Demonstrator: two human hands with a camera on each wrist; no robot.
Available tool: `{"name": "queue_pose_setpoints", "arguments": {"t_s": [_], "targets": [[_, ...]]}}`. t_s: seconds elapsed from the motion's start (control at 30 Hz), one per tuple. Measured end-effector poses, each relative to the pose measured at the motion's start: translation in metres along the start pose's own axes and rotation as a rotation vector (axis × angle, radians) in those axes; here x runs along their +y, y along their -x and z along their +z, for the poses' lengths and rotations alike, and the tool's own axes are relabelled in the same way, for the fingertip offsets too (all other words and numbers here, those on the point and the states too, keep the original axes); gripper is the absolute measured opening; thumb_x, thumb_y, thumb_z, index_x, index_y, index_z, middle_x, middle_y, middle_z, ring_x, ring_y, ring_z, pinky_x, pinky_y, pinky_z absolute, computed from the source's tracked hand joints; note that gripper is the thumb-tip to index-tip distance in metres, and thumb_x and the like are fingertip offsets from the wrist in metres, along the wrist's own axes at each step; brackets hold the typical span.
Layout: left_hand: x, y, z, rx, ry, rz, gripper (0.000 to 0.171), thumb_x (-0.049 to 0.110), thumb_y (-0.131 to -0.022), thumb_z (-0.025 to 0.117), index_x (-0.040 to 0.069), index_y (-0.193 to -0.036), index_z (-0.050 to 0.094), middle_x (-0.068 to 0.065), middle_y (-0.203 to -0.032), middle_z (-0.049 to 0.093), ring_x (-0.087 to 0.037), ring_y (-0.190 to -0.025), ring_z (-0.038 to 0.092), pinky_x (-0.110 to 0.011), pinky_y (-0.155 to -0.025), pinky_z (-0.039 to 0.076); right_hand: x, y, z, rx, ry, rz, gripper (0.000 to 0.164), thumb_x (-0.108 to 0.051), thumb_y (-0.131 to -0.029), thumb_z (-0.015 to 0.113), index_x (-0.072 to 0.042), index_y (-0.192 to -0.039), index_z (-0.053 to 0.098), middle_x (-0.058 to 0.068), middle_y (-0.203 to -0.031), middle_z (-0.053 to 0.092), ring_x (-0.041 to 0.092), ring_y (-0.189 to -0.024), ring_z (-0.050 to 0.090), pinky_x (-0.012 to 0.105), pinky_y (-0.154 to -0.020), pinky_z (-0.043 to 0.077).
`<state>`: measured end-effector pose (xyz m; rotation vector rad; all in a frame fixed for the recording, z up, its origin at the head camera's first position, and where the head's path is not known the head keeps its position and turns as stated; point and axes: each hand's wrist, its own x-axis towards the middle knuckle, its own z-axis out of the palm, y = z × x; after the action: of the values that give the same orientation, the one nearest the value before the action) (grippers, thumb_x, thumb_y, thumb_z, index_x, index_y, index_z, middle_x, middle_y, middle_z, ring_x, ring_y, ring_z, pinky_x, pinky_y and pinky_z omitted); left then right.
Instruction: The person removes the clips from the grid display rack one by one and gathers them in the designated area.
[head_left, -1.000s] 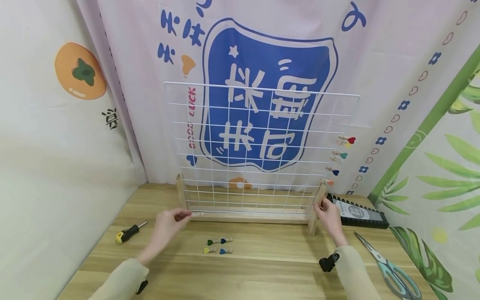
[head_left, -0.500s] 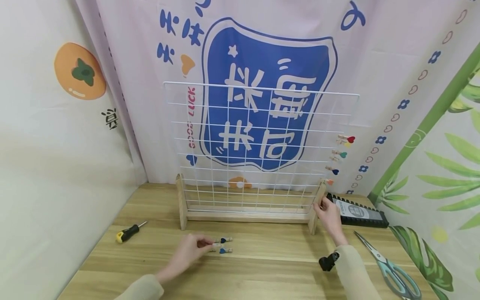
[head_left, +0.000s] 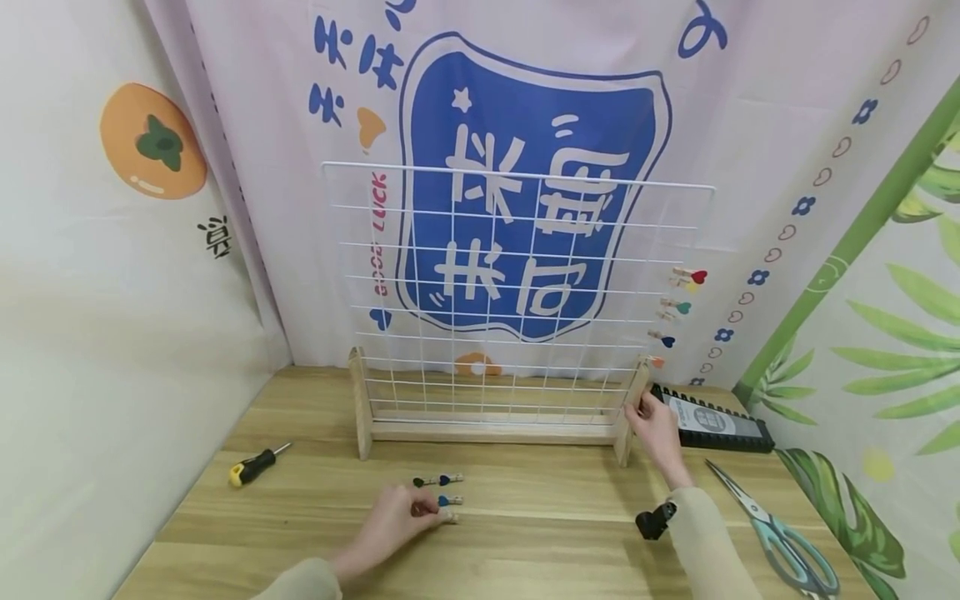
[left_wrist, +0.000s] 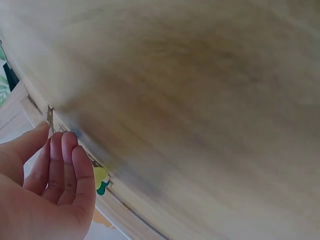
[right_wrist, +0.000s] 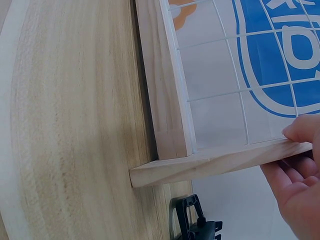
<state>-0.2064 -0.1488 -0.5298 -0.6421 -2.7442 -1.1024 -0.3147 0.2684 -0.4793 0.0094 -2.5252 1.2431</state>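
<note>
My left hand point(head_left: 397, 521) pinches a small pale wooden clothespin point(head_left: 447, 517) just above or on the table; contact cannot be told. In the left wrist view, the thumb and fingertips hold this clothespin point(left_wrist: 50, 115). Beside it lie wooden clothespins with hearts: a green-heart one point(head_left: 424, 482), a dark-blue-heart one point(head_left: 451, 479) and a blue-heart one point(head_left: 450, 500). The yellow heart point(left_wrist: 101, 175) shows only in the left wrist view. My right hand point(head_left: 658, 429) grips the right wooden upright point(right_wrist: 220, 161) of a stand holding a white wire grid point(head_left: 510, 292).
Several heart clothespins point(head_left: 682, 307) hang along the grid's right edge. A yellow-black screwdriver point(head_left: 255, 467) lies at left. On the right are scissors point(head_left: 772, 529) and a black case with a grey label point(head_left: 716, 421). A printed curtain point(head_left: 540, 83) hangs behind.
My left hand has moved from the stand's left end to the clothespins on the table, then slightly nearer, carrying the pale clothespin. The right hand stays on the upright.
</note>
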Motion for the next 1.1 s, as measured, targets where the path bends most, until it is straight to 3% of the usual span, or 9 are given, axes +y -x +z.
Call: {"name": "queue_pose_setpoints", "arguments": {"t_s": [0.1, 0.3, 0.47, 0.8, 1.1], "targets": [[0.001, 0.0, 0.001, -0.018, -0.005, -0.017, 0.005, 0.01, -0.079, 0.081, 0.009, -0.08, 0.076, 0.0, -0.075, 0.074, 0.006, -0.063, 0.057, -0.011, -0.056, 0.05, 0.0, -0.001, 0.0, 0.0, 0.003, 0.0, 0.012, -0.01, -0.098, 0.055, 0.001, -0.093, 0.056, 0.025, -0.107, 0.069, 0.027, -0.096, 0.066, 0.015, -0.065, 0.049], [0.001, 0.001, 0.003, -0.051, -0.019, -0.031, 0.005, 0.009, -0.079, 0.081, 0.009, -0.08, 0.076, 0.0, -0.077, 0.074, 0.006, -0.063, 0.058, -0.01, -0.055, 0.05, 0.001, -0.002, 0.0, 0.007, 0.005, 0.001, 0.012, -0.011, -0.098, 0.056, 0.0, -0.092, 0.056, 0.022, -0.101, 0.069, 0.013, -0.079, 0.058, 0.017, -0.062, 0.047], [0.001, 0.001, 0.004, -0.053, -0.012, -0.024, 0.007, 0.007, -0.078, 0.081, 0.009, -0.08, 0.075, 0.0, -0.077, 0.075, 0.006, -0.063, 0.058, -0.01, -0.055, 0.05, 0.002, -0.002, 0.0, 0.007, 0.008, 0.0, 0.011, -0.011, -0.098, 0.056, 0.0, -0.093, 0.057, 0.022, -0.103, 0.07, 0.009, -0.081, 0.059, 0.016, -0.063, 0.048], [0.001, 0.002, 0.005, -0.043, 0.0, -0.023, 0.008, 0.007, -0.076, 0.082, 0.009, -0.079, 0.075, 0.0, -0.077, 0.075, 0.005, -0.064, 0.06, -0.009, -0.057, 0.051, 0.002, -0.001, 0.0, -0.005, 0.001, -0.001, 0.012, -0.01, -0.098, 0.055, 0.001, -0.096, 0.057, 0.025, -0.108, 0.069, 0.025, -0.094, 0.066, 0.015, -0.064, 0.048], [0.004, -0.002, -0.009, 0.014, -0.014, -0.054, 0.006, 0.007, -0.079, 0.08, 0.006, -0.083, 0.076, -0.002, -0.075, 0.074, 0.002, -0.062, 0.058, -0.011, -0.055, 0.049, 0.001, 0.0, 0.0, 0.002, -0.007, 0.003, 0.014, -0.01, -0.098, 0.055, 0.003, -0.1, 0.06, 0.027, -0.114, 0.069, 0.036, -0.107, 0.068, 0.017, -0.071, 0.054]]}}
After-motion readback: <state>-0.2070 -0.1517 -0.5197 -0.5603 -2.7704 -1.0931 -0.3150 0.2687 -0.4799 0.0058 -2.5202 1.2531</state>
